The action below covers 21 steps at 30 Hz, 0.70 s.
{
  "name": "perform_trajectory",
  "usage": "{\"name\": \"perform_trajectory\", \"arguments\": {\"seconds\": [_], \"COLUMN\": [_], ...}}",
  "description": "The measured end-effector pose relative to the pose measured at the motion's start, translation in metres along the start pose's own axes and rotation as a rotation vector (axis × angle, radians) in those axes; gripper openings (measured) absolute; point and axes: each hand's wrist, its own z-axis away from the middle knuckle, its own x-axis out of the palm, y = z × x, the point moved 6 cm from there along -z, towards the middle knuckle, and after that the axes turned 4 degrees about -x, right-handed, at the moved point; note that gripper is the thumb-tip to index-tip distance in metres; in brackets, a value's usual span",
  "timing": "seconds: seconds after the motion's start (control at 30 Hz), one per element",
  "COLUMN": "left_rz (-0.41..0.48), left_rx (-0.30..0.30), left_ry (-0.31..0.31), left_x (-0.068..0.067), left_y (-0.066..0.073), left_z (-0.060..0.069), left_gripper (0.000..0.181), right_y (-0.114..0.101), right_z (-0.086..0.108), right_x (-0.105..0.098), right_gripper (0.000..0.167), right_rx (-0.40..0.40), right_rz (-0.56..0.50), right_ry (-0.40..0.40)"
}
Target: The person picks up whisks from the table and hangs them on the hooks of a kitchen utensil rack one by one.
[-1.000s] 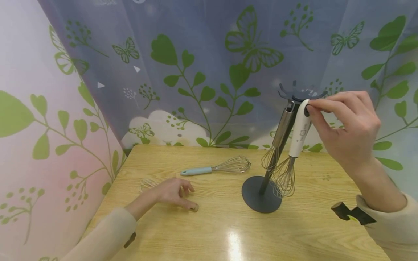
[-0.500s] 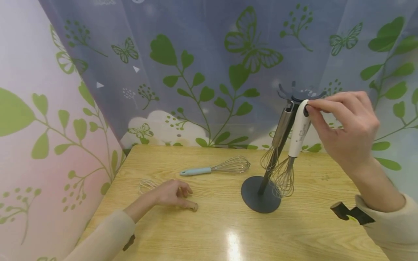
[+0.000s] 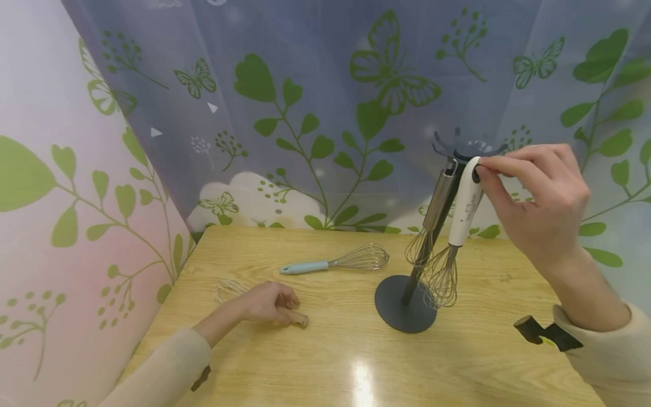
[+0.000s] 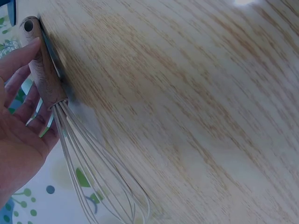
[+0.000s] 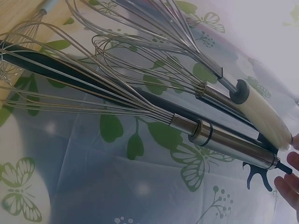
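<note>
My right hand (image 3: 546, 206) pinches the top of a white-handled whisk (image 3: 465, 212) at the hooks of a dark stand (image 3: 406, 303). Its wires hang down beside the pole. In the right wrist view the white handle (image 5: 265, 112) lies near my fingertips, with two steel-handled whisks (image 5: 240, 150) alongside. My left hand (image 3: 263, 302) is low over the table around a wooden-handled whisk (image 3: 299, 319). In the left wrist view my thumb presses the wooden handle (image 4: 46, 77), the other fingers curling behind it; its pale wires point away from the handle's holed end.
A whisk with a light blue handle (image 3: 305, 267) lies on the wooden table (image 3: 325, 362), behind my left hand and left of the stand. A patterned curtain (image 3: 305, 68) hangs behind the table, and another patterned sheet (image 3: 76, 141) rises on the left.
My left thumb has drawn back along the wooden handle, so more of its end shows. My right hand and the white-handled whisk have hardly moved.
</note>
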Motion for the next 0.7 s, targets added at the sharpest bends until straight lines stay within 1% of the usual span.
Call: {"name": "perform_trajectory", "arguments": {"seconds": [0.2, 0.4, 0.7], "left_rz": [0.0, 0.013, -0.015], "left_rx": [0.002, -0.011, 0.013], "left_ry": [-0.006, -0.014, -0.01], "left_x": [0.0009, 0.0018, 0.0024], "left_y": [0.0002, -0.0005, -0.0017], "left_z": [0.0006, -0.0005, -0.0021], "left_gripper": [0.033, 0.03, 0.024], "right_y": [0.0, 0.0027, 0.0036], "right_z": [-0.0004, 0.0003, 0.0012], "right_x": [0.0008, 0.0011, 0.0016], "right_gripper": [0.007, 0.006, 0.009], "right_rx": [-0.002, -0.025, -0.03], "right_rz": [-0.003, 0.015, 0.029], "right_ry": [0.005, -0.025, -0.037]}}
